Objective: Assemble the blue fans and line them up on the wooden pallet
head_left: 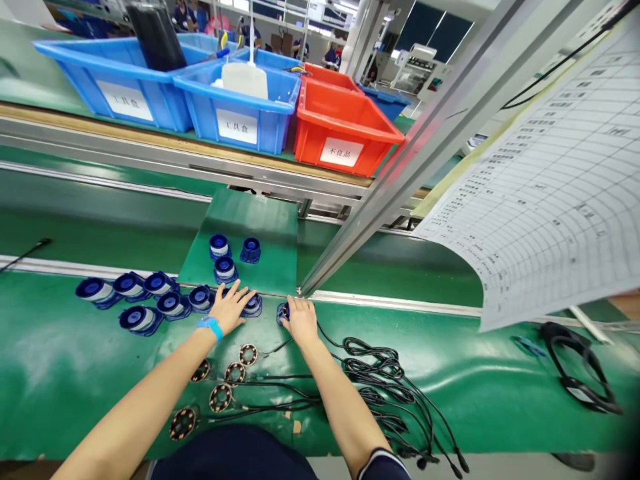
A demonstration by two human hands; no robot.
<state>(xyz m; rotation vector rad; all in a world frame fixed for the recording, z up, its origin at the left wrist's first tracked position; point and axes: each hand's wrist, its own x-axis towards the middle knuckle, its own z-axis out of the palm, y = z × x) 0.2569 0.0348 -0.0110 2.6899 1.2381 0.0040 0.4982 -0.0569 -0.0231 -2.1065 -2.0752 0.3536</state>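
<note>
My left hand [231,306] rests with fingers spread over a blue round housing [251,305] on the green mat; a blue band [210,327] is on that wrist. My right hand [300,318] is curled around another blue housing [283,311], whose black cable trails toward me. Several blue housings [141,295] lie in a cluster to the left, and three more [226,257] sit on a raised green pad [260,223] beyond my hands. Several copper ring coils [221,397] with black leads lie near the table's front edge.
A tangle of black cables [387,387] lies right of my right arm. Two blue bins [120,83] [240,100] and an orange bin [345,127] stand on the shelf behind. A slanted metal post [395,180] and a hanging paper chart [555,193] fill the right. A black strap [583,373] lies far right.
</note>
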